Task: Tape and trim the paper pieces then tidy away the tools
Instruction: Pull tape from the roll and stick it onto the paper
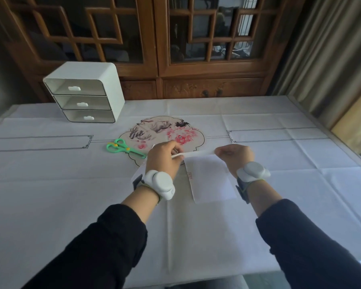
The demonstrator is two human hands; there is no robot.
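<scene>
From the head view, the left hand (165, 155) and right hand (236, 155) are raised just over the middle of the tabletop (300, 163), with a tape strip (198, 153) stretched between them. Each grip is closed on it. The right pinches the free end, and the left curls round the other end; whether a roll sits inside that hand is hidden.

Below the strip lies a white paper sheet (211, 180), its far edge almost under the tape. A second paper piece (139, 172) shows beneath the left wrist. The green scissors (123, 148) lie left of centre, and the drawer unit (83, 92) stands at the far left corner.

To do the taping well, I judge the strip should be kept taut and level, lined up along the seam, lowered at one end first, then smoothed across to avoid creases.
</scene>
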